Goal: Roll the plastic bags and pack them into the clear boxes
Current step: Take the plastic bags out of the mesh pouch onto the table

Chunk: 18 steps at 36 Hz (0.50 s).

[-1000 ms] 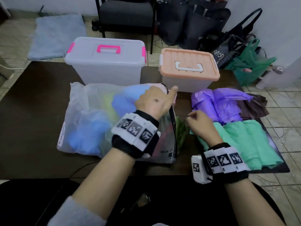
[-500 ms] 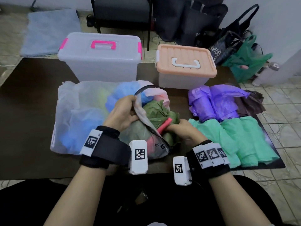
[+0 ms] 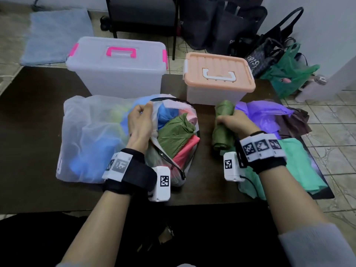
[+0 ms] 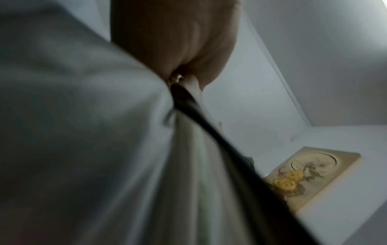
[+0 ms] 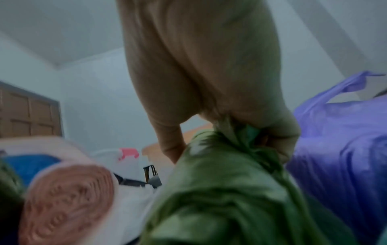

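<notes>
Left hand (image 3: 138, 122) pinches the rim of the zip pouch (image 3: 173, 135) so its mouth stays open, probably to make grabbing easier. Right hand (image 3: 234, 123) has its grip wrapped around an olive rolled bag (image 3: 221, 130), held just off the counter (image 3: 28, 132) beside the purple bags (image 3: 265, 114). Both clear boxes (image 3: 119, 74) still have lids on.

My right hand (image 3: 234, 123) has pulled an olive roll (image 3: 221, 128) clear of the zip bag (image 3: 173, 139); my left hand (image 3: 139, 124) now holds its mouth wide.
</notes>
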{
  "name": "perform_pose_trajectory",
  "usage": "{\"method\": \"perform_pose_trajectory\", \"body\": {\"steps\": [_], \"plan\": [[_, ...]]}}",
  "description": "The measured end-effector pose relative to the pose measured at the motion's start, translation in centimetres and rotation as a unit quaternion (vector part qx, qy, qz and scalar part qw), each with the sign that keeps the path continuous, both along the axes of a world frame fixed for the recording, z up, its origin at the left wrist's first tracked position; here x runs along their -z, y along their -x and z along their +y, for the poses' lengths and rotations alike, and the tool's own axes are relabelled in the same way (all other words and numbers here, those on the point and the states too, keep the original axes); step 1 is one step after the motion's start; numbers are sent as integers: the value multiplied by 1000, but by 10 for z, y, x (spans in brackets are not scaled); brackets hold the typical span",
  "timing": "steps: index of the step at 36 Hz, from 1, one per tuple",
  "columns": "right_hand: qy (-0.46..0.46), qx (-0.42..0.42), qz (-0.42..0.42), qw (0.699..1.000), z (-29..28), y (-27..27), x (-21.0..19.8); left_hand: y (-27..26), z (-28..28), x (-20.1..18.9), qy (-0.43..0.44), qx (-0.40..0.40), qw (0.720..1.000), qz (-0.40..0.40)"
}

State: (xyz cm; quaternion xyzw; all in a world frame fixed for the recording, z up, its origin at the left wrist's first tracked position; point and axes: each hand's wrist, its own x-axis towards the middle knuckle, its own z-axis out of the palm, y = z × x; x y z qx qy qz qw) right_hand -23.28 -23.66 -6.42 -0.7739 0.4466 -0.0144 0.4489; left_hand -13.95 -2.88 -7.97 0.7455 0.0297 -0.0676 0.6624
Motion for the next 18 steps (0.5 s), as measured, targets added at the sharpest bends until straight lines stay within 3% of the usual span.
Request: {"method": "perform_pose_trajectory", "body": {"steps": [6,11,18], "plan": [[117,-20,125,985,4,-16,15,-2,4,10,165,7,976,142],[134,14,106,985,10,-21,23,0,6,21,202,27,967,155],[162,4,144,976,13,-21,28,1,8,27,236,41,955,173]]}}
